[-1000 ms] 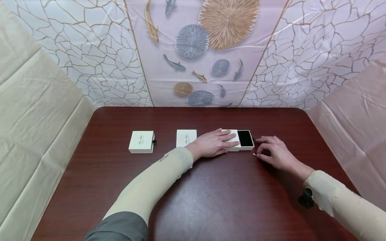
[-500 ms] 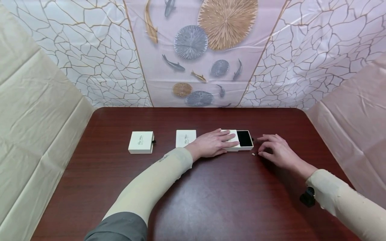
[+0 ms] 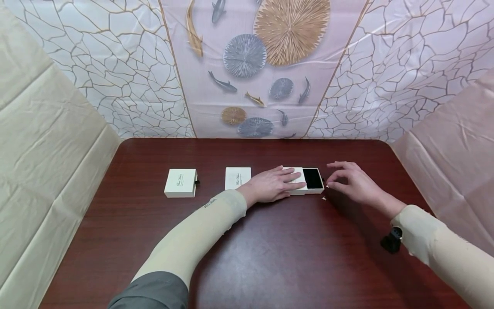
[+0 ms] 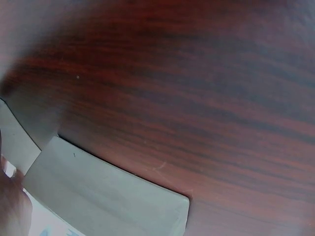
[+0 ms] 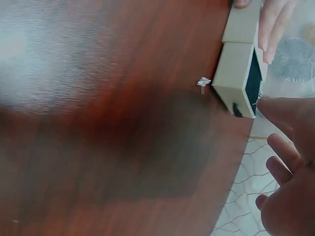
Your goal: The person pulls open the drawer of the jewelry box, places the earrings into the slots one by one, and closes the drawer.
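Observation:
My left hand (image 3: 272, 184) lies with straight fingers on the white gift box (image 3: 299, 192) at the right. Its black-lined drawer (image 3: 314, 191) is slid partly out to the right. Just right of the drawer, my right hand (image 3: 353, 183) is raised off the table, thumb and fingers pinching a tiny shiny earring (image 5: 260, 95); its detail is mostly hidden by the fingertips. A second small earring (image 5: 204, 81), a sparkly cluster with a thin post, lies on the table by the drawer's near corner. The left wrist view shows the box side (image 4: 108, 191) close up.
A closed white box (image 3: 180, 183) with a black pull tab stands at the left. Another white box (image 3: 237, 177) sits in the middle, partly behind my left wrist. Patterned cloth (image 3: 247, 98) hangs behind the dark red table (image 3: 247, 257).
My right hand has lifted off the table and moved slightly up, now with one earring between its fingertips. The other earring stays on the table. My left hand has not moved.

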Demonstrator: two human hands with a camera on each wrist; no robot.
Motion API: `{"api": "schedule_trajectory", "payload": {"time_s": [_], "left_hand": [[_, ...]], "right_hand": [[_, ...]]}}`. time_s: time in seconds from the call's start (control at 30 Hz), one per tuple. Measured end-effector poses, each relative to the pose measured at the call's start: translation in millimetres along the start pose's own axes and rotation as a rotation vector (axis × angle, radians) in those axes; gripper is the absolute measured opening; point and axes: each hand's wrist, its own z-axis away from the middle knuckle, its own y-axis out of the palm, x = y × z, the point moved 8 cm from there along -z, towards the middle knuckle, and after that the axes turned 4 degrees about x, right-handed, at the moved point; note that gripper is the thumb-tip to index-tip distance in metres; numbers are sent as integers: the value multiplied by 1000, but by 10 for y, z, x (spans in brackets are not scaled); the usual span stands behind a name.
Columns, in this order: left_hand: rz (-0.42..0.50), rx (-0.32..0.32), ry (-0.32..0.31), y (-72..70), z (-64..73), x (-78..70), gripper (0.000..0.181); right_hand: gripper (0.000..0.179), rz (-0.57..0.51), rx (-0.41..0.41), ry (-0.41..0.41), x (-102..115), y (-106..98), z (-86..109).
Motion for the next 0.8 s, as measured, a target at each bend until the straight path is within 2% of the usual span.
{"api": "schedule_trajectory", "payload": {"time_s": [0.13,0.4,0.8], "left_hand": [[8,9,-6,4,4,4,55],[9,6,-7,9,7,0,55],[4,1,-10,1,5,-6,55]], "right_hand": [[4,18,16,-27,42,-8,-112],[8,35,69,-15,72,57,-317],[8,84,118,-46,85,200,-511]]}}
